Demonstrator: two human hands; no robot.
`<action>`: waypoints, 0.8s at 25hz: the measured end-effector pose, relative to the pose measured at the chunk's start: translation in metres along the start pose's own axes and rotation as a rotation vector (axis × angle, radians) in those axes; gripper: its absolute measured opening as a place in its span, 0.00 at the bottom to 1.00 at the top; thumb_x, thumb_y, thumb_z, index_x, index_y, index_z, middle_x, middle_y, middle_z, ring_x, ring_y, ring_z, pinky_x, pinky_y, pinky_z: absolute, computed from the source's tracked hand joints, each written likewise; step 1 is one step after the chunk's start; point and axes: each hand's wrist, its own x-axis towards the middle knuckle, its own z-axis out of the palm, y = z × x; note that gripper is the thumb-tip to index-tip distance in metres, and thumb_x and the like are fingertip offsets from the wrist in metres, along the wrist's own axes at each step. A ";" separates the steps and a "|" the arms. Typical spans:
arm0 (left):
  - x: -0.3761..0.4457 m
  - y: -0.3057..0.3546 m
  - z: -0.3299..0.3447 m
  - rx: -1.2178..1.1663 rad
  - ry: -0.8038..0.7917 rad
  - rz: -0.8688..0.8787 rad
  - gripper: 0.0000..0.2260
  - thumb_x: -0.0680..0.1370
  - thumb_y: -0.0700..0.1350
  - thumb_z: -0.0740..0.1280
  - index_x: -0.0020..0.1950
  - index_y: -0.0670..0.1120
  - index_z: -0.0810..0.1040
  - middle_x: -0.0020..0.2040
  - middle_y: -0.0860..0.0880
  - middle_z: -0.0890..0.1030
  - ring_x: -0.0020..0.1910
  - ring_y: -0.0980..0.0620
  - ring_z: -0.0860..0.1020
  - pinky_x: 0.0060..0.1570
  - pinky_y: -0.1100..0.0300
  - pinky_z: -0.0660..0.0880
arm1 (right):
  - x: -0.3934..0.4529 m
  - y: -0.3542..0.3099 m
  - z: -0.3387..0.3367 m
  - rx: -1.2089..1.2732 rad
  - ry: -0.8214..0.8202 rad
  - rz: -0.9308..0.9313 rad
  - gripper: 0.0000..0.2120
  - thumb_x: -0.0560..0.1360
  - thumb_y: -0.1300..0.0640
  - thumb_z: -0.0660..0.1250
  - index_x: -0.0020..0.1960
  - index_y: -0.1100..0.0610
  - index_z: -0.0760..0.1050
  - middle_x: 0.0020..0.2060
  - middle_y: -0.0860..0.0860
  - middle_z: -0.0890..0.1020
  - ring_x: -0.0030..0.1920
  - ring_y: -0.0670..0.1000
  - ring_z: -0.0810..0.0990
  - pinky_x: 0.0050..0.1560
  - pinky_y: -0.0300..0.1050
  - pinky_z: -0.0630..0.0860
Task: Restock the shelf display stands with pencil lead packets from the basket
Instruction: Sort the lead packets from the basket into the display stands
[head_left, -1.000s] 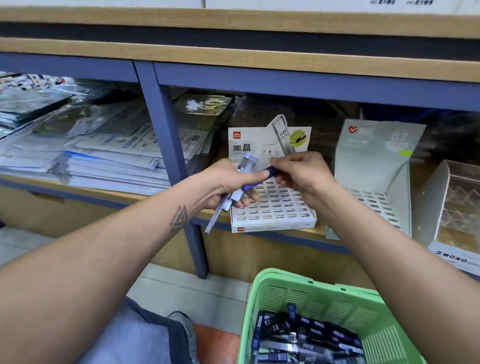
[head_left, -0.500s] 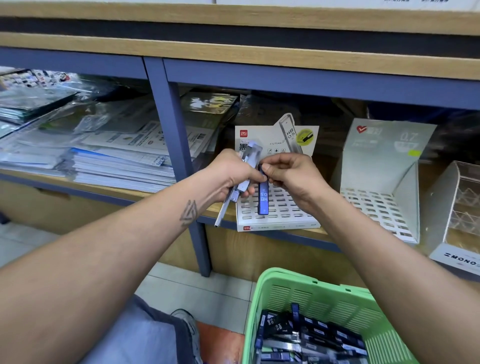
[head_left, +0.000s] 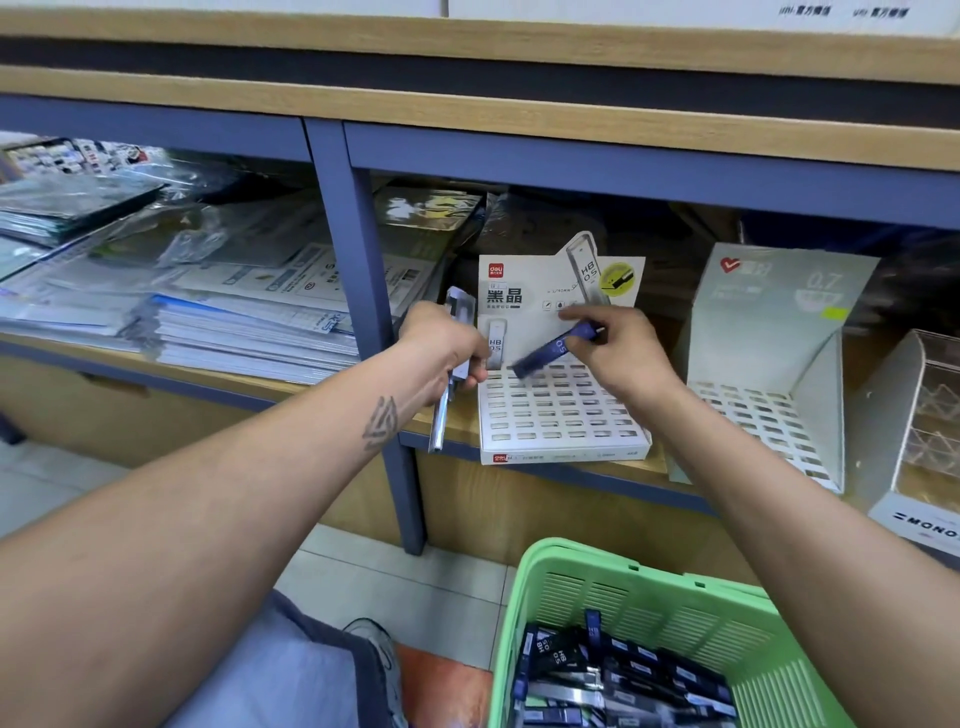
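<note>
A dark blue lead packet (head_left: 555, 349), pinched in the right hand (head_left: 613, 353), tilts over the slotted white display stand (head_left: 561, 415) on the shelf (head_left: 291, 382). One clear packet (head_left: 496, 345) stands in a back-row slot. The left hand (head_left: 441, 353) grips a bundle of packets (head_left: 453, 364). Below, a green basket (head_left: 654, 603) holds many packets (head_left: 613, 675). A second slotted stand (head_left: 769, 364) sits to the right.

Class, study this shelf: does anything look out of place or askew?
Yes. The grey display stand sits turned at an angle, its front corner overhanging the shelf edge, unlike the squarely placed white stand.
</note>
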 end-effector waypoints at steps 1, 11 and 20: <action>0.002 -0.003 0.000 0.034 0.017 -0.003 0.11 0.73 0.30 0.70 0.54 0.35 0.74 0.34 0.37 0.82 0.25 0.46 0.77 0.29 0.57 0.76 | 0.001 -0.003 0.002 -0.104 0.028 -0.085 0.12 0.76 0.66 0.70 0.56 0.54 0.80 0.50 0.50 0.82 0.49 0.51 0.80 0.52 0.44 0.80; 0.006 -0.016 0.011 0.195 0.022 0.001 0.10 0.75 0.31 0.70 0.48 0.40 0.70 0.35 0.40 0.80 0.18 0.50 0.75 0.23 0.63 0.72 | 0.019 -0.002 0.036 -0.274 -0.010 -0.410 0.08 0.77 0.67 0.68 0.50 0.55 0.77 0.45 0.52 0.83 0.48 0.52 0.82 0.50 0.55 0.80; 0.008 -0.017 0.013 0.208 0.038 0.014 0.10 0.76 0.29 0.68 0.54 0.38 0.71 0.37 0.39 0.79 0.16 0.51 0.74 0.20 0.65 0.69 | 0.026 -0.005 0.041 -0.294 0.036 -0.447 0.05 0.77 0.66 0.68 0.49 0.57 0.78 0.44 0.53 0.84 0.46 0.53 0.82 0.48 0.56 0.80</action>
